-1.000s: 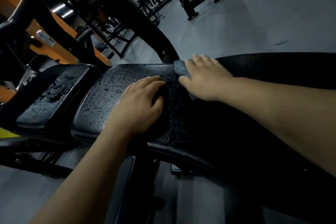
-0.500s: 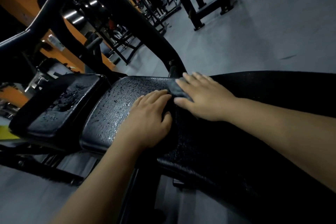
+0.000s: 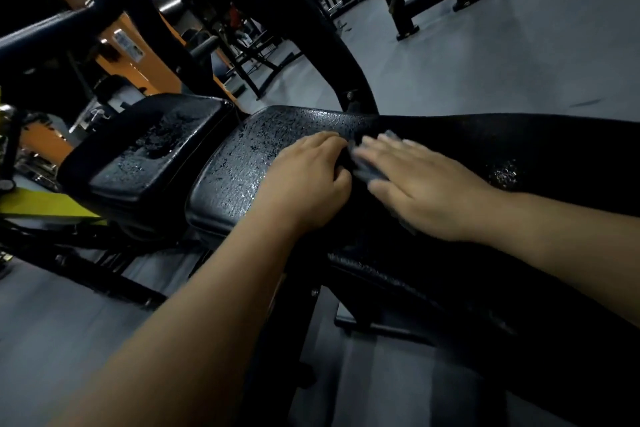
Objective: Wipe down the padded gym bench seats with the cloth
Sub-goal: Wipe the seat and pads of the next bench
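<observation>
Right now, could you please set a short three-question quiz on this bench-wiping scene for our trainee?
1. True or false: the right hand presses flat on the cloth.
2. Where does the left hand rest? A. on a dumbbell; B. on the droplet-covered seat pad; C. on a water bottle.
3. Fill in: the small pad to the left of the seat pad looks ___ (wet or dry).
Key: 1 true; 2 B; 3 wet.
</observation>
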